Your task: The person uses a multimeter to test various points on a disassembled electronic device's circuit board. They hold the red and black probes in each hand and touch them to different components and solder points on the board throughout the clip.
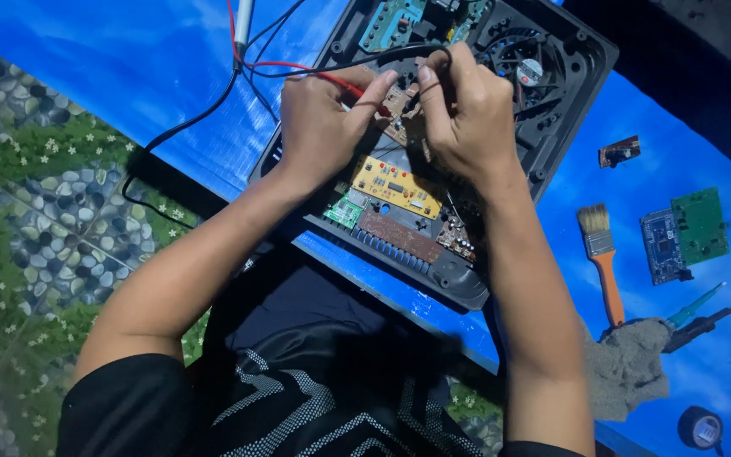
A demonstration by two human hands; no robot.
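Note:
An opened black electronic device (pixel 552 127) lies on a blue printed sheet, with a yellow circuit board (pixel 395 186), a green board and a cooling fan (pixel 524 63) showing inside. My left hand (pixel 319 123) pinches a red test probe (pixel 357 89) with its tip on a small brown board (pixel 399 106). My right hand (pixel 467 110) grips a black probe lead (pixel 382 57) over the same brown board. Red and black wires run up and away to the left.
To the right lie a paintbrush with an orange handle (pixel 604 258), a blue board (pixel 660 245) beside a green board (pixel 700 224), a small brown part (pixel 619 151), a grey cloth (pixel 628 364), a teal-handled tool (pixel 694 306) and black tape (pixel 700 427).

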